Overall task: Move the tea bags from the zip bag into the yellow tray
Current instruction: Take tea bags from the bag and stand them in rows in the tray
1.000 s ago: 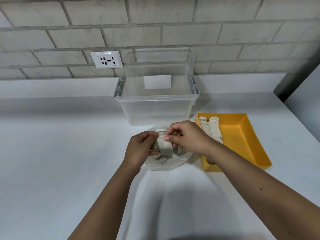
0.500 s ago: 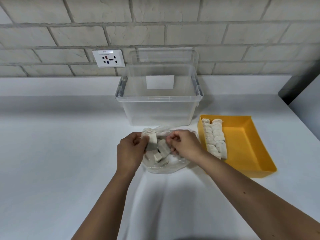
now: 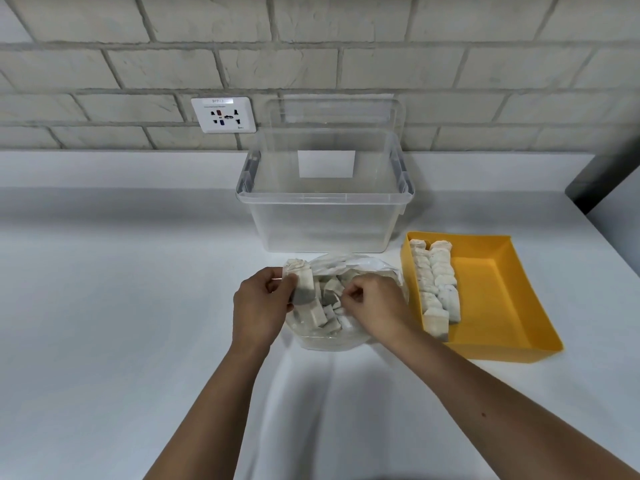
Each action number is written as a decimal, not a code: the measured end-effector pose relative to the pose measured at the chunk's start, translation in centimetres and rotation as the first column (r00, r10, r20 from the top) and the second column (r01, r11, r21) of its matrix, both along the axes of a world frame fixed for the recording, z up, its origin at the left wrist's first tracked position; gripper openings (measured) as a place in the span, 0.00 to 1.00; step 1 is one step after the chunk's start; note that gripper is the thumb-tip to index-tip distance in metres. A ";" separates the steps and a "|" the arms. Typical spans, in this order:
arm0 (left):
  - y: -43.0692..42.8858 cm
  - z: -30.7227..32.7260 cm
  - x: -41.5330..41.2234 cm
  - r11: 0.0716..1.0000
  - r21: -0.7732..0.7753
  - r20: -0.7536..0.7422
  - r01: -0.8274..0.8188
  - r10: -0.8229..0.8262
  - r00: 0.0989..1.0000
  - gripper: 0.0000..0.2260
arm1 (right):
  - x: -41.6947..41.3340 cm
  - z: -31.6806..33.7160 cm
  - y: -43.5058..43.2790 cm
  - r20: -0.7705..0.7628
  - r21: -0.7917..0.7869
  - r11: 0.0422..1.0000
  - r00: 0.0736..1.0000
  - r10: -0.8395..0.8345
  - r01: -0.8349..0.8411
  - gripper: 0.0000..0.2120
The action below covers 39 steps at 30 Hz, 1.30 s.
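Left hand [image 3: 258,306]: the thumb and curled fingers pinch a stack [image 3: 305,289] of tea bags, which is lifted at the left side of the zip bag's mouth. The fingertips behind the stack are hidden.
Right hand [image 3: 375,306]: its back faces the camera and its fingers are curled tight at the bag's mouth. The tips are tucked under, so I cannot tell whether they pinch a tea bag, the plastic or nothing.
Zip bag [image 3: 349,266]: clear and crumpled, it lies on the counter [image 3: 104,306] in front of the bin and just left of the tray. The hands cover both its sides, and its zip edge is hard to make out.
Tea bags [image 3: 329,303]: a pale, loose heap inside the zip bag. They overlap and sit partly under the hands, so the number cannot be told.
Rows [image 3: 437,285]: two rows of tea bags lie along the tray's left wall. That wall hides the left row's lower edge, and any strings or tags are too small to see.
Tray [image 3: 509,289]: yellow, on the counter, with its right part showing the floor.
Bin [image 3: 325,220]: clear and open, with a white label seen through it. A faint lid-like outline stands behind it against the wall.
Socket [image 3: 223,115]: a white plate on the brick wall; its print is unreadable.
Forearms: bare, cut off by the lower frame edge.
Dark shape [image 3: 602,181]: cut off at the right edge, and I cannot tell what it is.
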<state>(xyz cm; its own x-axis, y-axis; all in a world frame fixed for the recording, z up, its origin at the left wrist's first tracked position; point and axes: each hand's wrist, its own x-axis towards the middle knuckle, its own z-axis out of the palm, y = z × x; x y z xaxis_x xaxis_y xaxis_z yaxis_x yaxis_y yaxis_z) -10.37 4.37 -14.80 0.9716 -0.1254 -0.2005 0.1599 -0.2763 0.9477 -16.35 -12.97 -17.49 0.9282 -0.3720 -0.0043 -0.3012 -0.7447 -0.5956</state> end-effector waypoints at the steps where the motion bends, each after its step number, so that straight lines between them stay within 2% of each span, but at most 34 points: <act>1: 0.0 0.0 -0.1 1.000 -0.003 -0.005 -0.001 0.001 1.000 0.05 | -0.3 0.2 -0.4 0.033 0.049 0.998 0.999 -0.027 0.025 0.04; 3: -0.1 0.2 -0.2 1.000 -0.008 -0.010 0.001 -0.001 1.000 0.05 | -0.9 0.8 -1.0 0.067 0.224 0.971 0.993 -0.095 0.077 0.04; 6: -0.2 0.3 -0.3 1.000 -0.008 -0.010 0.009 -0.009 1.000 0.05 | -1.9 2.3 -1.4 0.023 0.571 0.810 0.984 -0.179 0.134 0.04; 7: -0.3 0.4 -0.3 1.000 -0.007 -0.010 0.015 -0.015 1.000 0.05 | -2.2 2.9 -1.5 0.003 0.631 0.763 0.983 -0.181 0.138 0.04; 9: -0.5 0.4 -0.5 0.999 0.000 -0.007 0.035 -0.035 0.999 0.06 | -2.6 3.9 -1.8 -0.011 0.655 0.745 0.987 -0.161 0.129 0.04; 11: -0.8 0.5 -0.7 0.997 0.000 -0.007 0.072 -0.072 0.997 0.06 | -2.8 4.7 -2.3 0.006 0.532 0.844 0.997 -0.081 0.066 0.04; 13: -1.0 0.6 -0.8 0.993 0.007 0.010 0.122 -0.122 0.993 0.06 | -2.8 5.9 -2.9 0.011 0.289 0.955 0.998 0.069 -0.070 0.03; 16: -1.1 0.9 -0.9 0.988 0.047 0.065 0.148 -0.151 0.986 0.07 | -2.9 8.2 -3.4 -0.003 0.073 0.971 0.974 0.228 -0.227 0.03; 20: -1.1 1.3 -0.7 0.983 0.110 0.116 0.145 -0.157 0.981 0.07 | -2.7 10.9 -3.7 -0.038 -0.152 0.941 0.953 0.300 -0.303 0.03; 25: -1.1 1.3 -0.2 0.982 0.081 0.102 0.173 -0.181 0.978 0.06 | -2.5 14.2 -3.9 -0.162 -0.258 0.865 0.902 0.401 -0.431 0.03; 29: -2.0 1.4 -0.3 0.963 -0.048 -0.021 0.266 -0.267 0.964 0.07 | -1.3 14.6 -3.8 -0.192 -0.259 0.836 0.874 0.447 -0.484 0.03; 36: -2.6 1.6 -1.7 0.920 -0.275 -0.307 0.279 -0.359 0.881 0.10 | 0.8 12.4 -2.8 -0.122 -0.433 0.806 0.912 0.391 -0.403 0.04; 39: -2.5 1.5 -2.0 0.904 -0.350 -0.368 0.244 -0.372 0.852 0.12 | 0.9 11.3 -2.3 -0.090 -0.483 0.796 0.925 0.369 -0.365 0.06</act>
<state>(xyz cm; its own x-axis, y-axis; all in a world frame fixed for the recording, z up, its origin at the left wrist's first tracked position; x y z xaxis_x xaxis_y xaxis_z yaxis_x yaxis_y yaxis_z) -12.41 1.89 -13.31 0.7043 -0.5171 -0.4865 0.5080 -0.1117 0.8541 -15.43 -15.28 -6.16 0.9947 0.0443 0.0924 0.0563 -0.9896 -0.1321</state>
